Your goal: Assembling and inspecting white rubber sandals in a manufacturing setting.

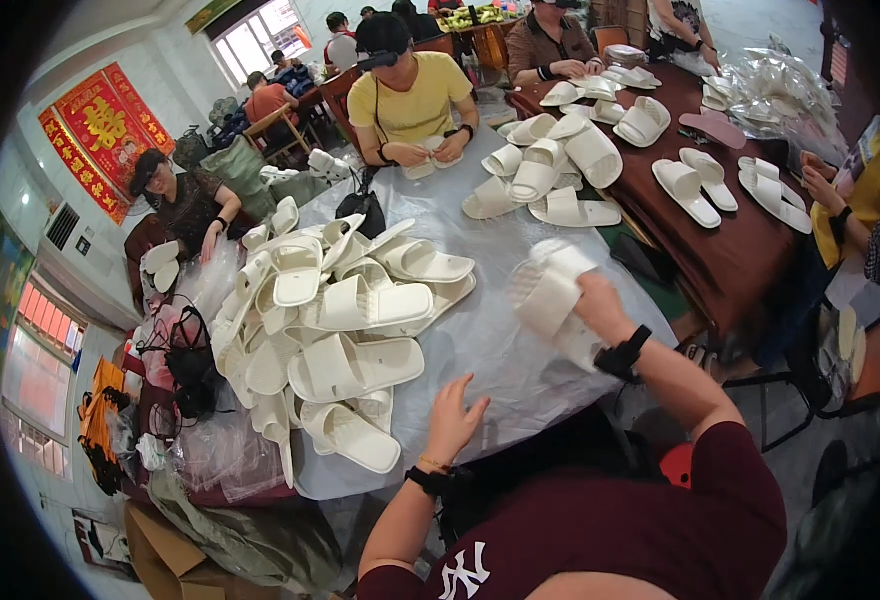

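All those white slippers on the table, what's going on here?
A person at a table covered with a grey sheet is handling white slippers. Their right hand holds up a bagged pair of slippers, while the left hand rests open on the sheet beside a big heap of loose slippers. Across the table a person in a yellow shirt works on another slipper, and more slippers lie spread on the dark red table to the right, with other people seated around.

Am holding white slippers (550,292); white slipper pile (335,340) lying on grey worktop (490,345); am wearing maroon shirt (650,530), black wristbands (622,355).
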`<control>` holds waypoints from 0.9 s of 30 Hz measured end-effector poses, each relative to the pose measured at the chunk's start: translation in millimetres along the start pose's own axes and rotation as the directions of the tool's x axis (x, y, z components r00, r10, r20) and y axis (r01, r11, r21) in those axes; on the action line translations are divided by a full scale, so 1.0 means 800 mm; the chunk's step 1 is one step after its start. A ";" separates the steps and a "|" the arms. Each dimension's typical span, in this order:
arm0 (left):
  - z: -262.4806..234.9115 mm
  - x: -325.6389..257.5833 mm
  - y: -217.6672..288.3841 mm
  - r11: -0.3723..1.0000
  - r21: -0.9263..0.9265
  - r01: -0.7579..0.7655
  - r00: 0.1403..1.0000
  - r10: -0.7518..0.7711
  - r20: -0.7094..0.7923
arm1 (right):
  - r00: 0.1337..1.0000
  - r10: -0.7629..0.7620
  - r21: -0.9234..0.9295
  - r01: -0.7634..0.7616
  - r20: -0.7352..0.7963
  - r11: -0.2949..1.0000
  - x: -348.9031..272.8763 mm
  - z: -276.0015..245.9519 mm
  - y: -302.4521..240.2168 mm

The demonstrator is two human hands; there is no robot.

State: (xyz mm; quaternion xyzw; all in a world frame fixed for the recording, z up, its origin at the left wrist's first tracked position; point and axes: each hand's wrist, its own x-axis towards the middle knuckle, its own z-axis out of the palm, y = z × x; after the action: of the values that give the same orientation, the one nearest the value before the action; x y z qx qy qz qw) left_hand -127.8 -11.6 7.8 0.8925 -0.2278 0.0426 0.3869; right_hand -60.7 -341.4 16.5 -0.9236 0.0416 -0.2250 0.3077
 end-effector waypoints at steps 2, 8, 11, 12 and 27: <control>0.011 0.007 0.001 0.993 -0.067 0.102 0.995 -0.101 0.019 | 0.995 -0.003 0.100 -0.007 0.097 0.995 -0.025 0.009 -0.037; 0.028 0.006 -0.003 0.989 -0.027 0.147 0.985 -0.149 -0.085 | 0.983 -0.044 0.029 0.039 0.181 0.999 -0.013 0.003 -0.041; 0.035 0.003 0.017 0.992 0.095 0.084 0.995 -0.077 -0.070 | 0.961 -0.229 -0.017 0.235 0.152 0.972 -0.008 0.021 -0.006; 0.038 0.003 0.021 0.986 0.157 0.049 0.998 -0.044 -0.033 | 0.962 -0.226 -0.018 0.231 0.151 0.973 -0.009 0.025 0.003; 0.035 0.008 -0.067 0.993 0.110 -0.047 0.994 0.057 -0.091 | 0.891 -0.126 0.116 0.083 0.435 0.990 0.065 0.086 -0.012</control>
State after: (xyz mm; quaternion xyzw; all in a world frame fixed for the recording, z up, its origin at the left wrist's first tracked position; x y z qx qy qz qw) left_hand -100.9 -1.9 -46.2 0.9028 -0.2300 0.1069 0.3474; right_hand 15.5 -307.0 -6.6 -0.9358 -0.0897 -0.0276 0.3398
